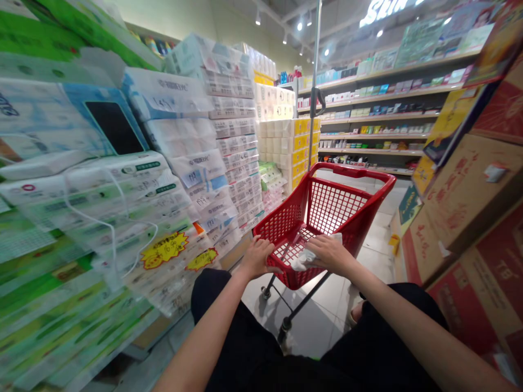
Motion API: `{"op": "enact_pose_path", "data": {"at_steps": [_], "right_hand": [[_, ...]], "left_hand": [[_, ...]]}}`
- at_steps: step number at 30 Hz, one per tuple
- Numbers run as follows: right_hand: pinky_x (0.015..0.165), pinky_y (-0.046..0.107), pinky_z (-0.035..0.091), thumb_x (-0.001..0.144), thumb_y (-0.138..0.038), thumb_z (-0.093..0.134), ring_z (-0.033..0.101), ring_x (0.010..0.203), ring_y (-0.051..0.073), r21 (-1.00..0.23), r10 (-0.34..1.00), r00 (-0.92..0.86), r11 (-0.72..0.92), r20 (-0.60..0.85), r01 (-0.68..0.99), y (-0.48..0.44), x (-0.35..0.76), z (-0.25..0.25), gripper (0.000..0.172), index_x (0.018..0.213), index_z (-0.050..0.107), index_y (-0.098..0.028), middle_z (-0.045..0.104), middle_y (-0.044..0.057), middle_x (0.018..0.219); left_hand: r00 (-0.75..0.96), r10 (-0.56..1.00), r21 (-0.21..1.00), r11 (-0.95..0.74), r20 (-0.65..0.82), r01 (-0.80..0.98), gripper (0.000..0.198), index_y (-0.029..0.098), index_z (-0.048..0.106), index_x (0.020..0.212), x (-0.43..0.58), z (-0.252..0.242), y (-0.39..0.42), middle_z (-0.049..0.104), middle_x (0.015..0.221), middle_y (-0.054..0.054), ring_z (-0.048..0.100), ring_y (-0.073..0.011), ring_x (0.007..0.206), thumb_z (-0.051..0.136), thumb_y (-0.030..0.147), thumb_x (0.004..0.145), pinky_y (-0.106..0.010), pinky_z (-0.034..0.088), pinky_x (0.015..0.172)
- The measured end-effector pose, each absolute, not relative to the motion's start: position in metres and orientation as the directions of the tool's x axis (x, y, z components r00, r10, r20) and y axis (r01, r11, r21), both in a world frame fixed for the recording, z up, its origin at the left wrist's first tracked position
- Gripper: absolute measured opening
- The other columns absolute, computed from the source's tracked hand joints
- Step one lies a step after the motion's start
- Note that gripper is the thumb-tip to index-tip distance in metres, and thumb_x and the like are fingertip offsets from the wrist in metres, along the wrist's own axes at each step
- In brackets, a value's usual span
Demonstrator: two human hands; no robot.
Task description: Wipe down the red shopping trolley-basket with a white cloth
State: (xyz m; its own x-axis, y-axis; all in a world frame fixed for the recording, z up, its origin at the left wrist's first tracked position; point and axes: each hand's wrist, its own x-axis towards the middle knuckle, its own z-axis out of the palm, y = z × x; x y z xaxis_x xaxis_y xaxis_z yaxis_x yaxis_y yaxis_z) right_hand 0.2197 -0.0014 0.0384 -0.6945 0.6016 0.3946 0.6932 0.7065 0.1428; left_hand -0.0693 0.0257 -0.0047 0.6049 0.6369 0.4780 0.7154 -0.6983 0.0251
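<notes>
"Largest?"

"Red perforated-plastic shopping cart (363,219), before you: probably stiff, apt to roll; hold its rim, where your left hand (257,257) curls."

"Smallest?"

"Crumpled white wipe (302,261), cart's near end, bunched beneath your right hand (327,251), fingers bent: likely soft, light; grasp its middle."

Cart (362,220) between tissue packs (200,163) and cartons (469,190)

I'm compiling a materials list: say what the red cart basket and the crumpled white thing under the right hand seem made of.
Red cart basket: probably moulded plastic, fairly glossy; rim highlights and regular grid holes suggest that. Crumpled white thing: soft, matt cloth or tissue; its loose folds fit either.
</notes>
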Motion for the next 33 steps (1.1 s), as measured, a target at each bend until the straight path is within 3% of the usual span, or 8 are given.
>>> {"op": "enact_pose_path", "data": {"at_steps": [6,8,12,17,22,27,33], "right_hand": [[0.074,0.033,0.037,0.088,-0.03,0.058,0.054,0.082,0.021,0.246,0.619,-0.686,0.648,0.381,0.721,-0.029,0.161,0.022,0.011,0.09,0.056,-0.019,0.063,0.005,0.089],[0.071,0.034,0.037,0.089,-0.02,0.053,0.055,0.079,0.021,0.25,0.684,-0.608,0.556,0.403,0.792,-0.035,0.146,0.017,0.003,0.088,0.055,-0.018,0.062,0.007,0.086],[0.068,0.035,0.038,0.087,-0.012,0.048,0.057,0.077,0.023,0.238,0.783,-0.476,0.413,0.4,0.879,-0.038,0.131,0.013,0.01,0.088,0.056,-0.017,0.063,0.01,0.083],[0.061,0.033,0.037,0.086,-0.009,0.047,0.06,0.073,0.024,0.199,0.844,-0.402,0.352,0.355,0.915,-0.034,0.132,0.016,0.013,0.088,0.058,-0.015,0.064,0.011,0.081],[0.061,0.031,0.036,0.087,-0.015,0.051,0.06,0.075,0.022,0.19,0.825,-0.428,0.384,0.369,0.904,-0.036,0.158,0.015,0.008,0.087,0.058,-0.017,0.065,0.009,0.082],[0.065,0.031,0.033,0.091,-0.028,0.051,0.057,0.072,0.02,0.199,0.74,-0.501,0.464,0.449,0.863,-0.042,0.197,0.015,0.014,0.082,0.056,-0.019,0.063,0.006,0.078],[0.068,0.032,0.032,0.093,-0.043,0.05,0.055,0.074,0.019,0.207,0.72,-0.543,0.507,0.432,0.837,-0.047,0.232,0.02,0.025,0.083,0.056,-0.02,0.062,0.004,0.079]], "left_hand": [[0.576,0.662,0.019,-0.664,0.48,0.748,0.023,0.024,0.056,0.098,-0.059,-0.003,0.02,0.058,0.095,-0.004,0.054,-0.0226,0.096,0.062,0.036,0.08,-0.045,0.025,0.109],[0.563,0.673,0.024,-0.652,0.48,0.758,0.028,0.024,0.055,0.102,-0.054,-0.004,0.019,0.058,0.096,-0.004,0.054,-0.0227,0.096,0.062,0.037,0.079,-0.046,0.025,0.11],[0.554,0.68,0.041,-0.648,0.48,0.76,0.048,0.023,0.052,0.109,-0.044,-0.008,0.016,0.059,0.101,-0.005,0.053,-0.0244,0.097,0.068,0.048,0.072,-0.047,0.026,0.109],[0.545,0.639,0.016,-0.657,0.542,0.754,0.045,0.018,0.051,0.111,-0.023,-0.017,0.007,0.057,0.111,-0.009,0.054,-0.0258,0.098,0.064,0.044,0.076,-0.05,0.026,0.109],[0.496,0.63,0.091,-0.668,0.598,0.738,0.055,0.016,0.048,0.12,-0.002,-0.019,-0.005,0.058,0.112,-0.011,0.055,-0.0276,0.101,0.063,0.047,0.077,-0.051,0.028,0.107],[0.669,0.539,0.093,-0.809,0.513,0.58,0.042,0.023,0.051,0.118,-0.017,-0.001,-0.001,0.058,0.119,-0.007,0.054,-0.0225,0.111,0.062,0.043,0.083,-0.041,0.04,0.102],[0.63,0.564,0.06,-0.769,0.534,0.636,0.038,0.023,0.059,0.106,-0.048,0.015,0.03,0.054,0.128,-0.008,0.038,-0.0262,0.134,0.071,0.045,0.077,-0.051,0.023,0.117]]}}
